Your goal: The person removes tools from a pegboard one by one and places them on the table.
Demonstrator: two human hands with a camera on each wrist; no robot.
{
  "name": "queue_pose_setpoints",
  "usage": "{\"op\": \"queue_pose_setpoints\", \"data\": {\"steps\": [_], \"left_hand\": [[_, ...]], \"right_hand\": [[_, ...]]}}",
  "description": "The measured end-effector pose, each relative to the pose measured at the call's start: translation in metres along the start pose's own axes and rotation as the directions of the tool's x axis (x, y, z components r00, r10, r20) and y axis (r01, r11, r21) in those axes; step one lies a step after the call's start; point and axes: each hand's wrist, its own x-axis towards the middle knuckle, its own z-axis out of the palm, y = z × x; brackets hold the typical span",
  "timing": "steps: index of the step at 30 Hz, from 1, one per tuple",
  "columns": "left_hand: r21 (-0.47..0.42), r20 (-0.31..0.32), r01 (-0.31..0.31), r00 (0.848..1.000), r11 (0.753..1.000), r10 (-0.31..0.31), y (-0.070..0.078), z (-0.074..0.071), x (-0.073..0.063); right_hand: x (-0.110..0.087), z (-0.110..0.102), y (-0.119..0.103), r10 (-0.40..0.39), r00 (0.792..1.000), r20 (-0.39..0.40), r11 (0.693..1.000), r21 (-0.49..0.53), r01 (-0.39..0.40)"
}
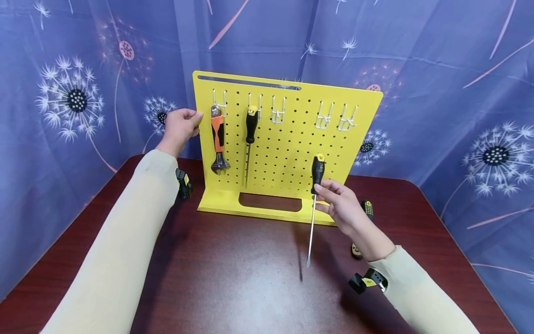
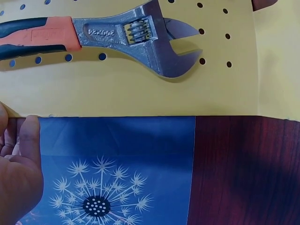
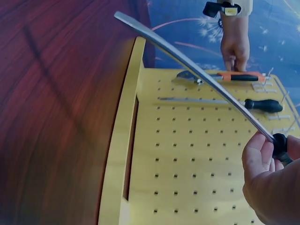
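Observation:
My right hand (image 1: 344,206) holds a flat-blade screwdriver (image 1: 318,169) by the lower end of its black handle, in front of the yellow pegboard (image 1: 275,153). The handle has a yellow top, and the blade points down over the table. In the right wrist view the long shank (image 3: 197,70) crosses in front of the board. My left hand (image 1: 180,129) pinches the board's left edge between thumb and fingers. Near it an adjustable wrench (image 1: 218,134) with an orange and black grip hangs on a hook. Another screwdriver (image 1: 251,125) hangs to the wrench's right.
Three white wire hooks, one of them the far-right hook (image 1: 347,118), hold nothing. Behind my right wrist a black and yellow object (image 1: 367,208) lies partly hidden on the dark wooden table (image 1: 233,273). A blue dandelion-print curtain (image 1: 267,41) stands behind the board.

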Motion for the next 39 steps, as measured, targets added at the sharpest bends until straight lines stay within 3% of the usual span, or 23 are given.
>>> {"op": "queue_pose_setpoints", "data": {"steps": [13,22,31,39], "left_hand": [[0.002,-0.002,0.009,1.0,1.0,-0.009,-0.002,0.0,0.002],[0.0,0.0,0.006,1.0,1.0,-0.006,0.0,-0.002,0.0],[-0.011,0.006,0.007,1.0,1.0,-0.007,0.002,0.0,0.001],[0.003,0.002,0.01,1.0,1.0,-0.01,0.002,0.0,0.0]], "right_hand": [[-0.005,-0.048,-0.002,0.127,0.99,-0.063,0.992,0.026,-0.126],[-0.005,-0.073,-0.001,0.152,0.987,-0.045,0.988,0.012,-0.151],[-0.001,-0.092,0.002,0.19,0.974,-0.126,0.981,-0.02,-0.194],[0.006,-0.115,0.006,0.215,0.969,-0.123,0.972,-0.067,-0.225]]}}
